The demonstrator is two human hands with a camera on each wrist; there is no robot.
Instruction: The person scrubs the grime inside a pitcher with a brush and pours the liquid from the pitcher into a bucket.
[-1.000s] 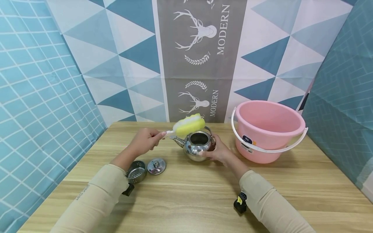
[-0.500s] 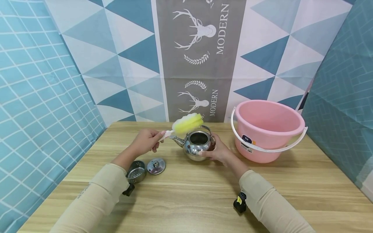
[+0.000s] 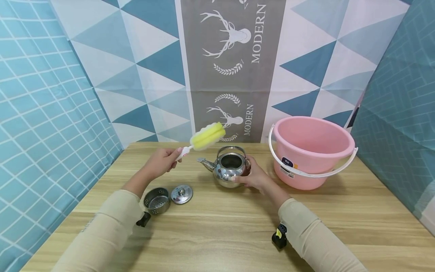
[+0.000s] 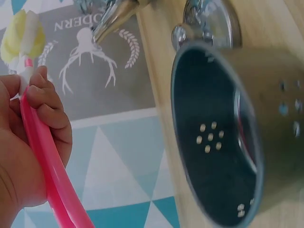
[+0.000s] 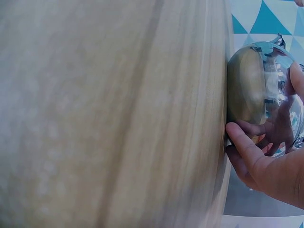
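Observation:
Up and left of the teapot, my left hand (image 3: 160,163) grips a sponge bottle brush (image 3: 208,136) by its handle, its yellow-and-white head pointing up to the right. The handle (image 4: 57,166) shows pink in the left wrist view. My right hand (image 3: 254,175) holds the right side of a shiny steel teapot (image 3: 225,177), thumb and fingers spread round its belly. That teapot stands upright and lidless on the table, spout to the left, handle raised. Below my left hand lie a perforated steel strainer basket (image 3: 157,201) and the round knobbed lid (image 3: 181,194).
A pink bucket (image 3: 306,166) with a white bail handle stands on the wooden table (image 3: 217,234) to the right of the teapot. Patterned cloth walls (image 3: 153,94) rise along the back and both sides.
My left hand has drawn the brush away from over the teapot, to the left and slightly up. My right hand and the teapot have stayed in place.

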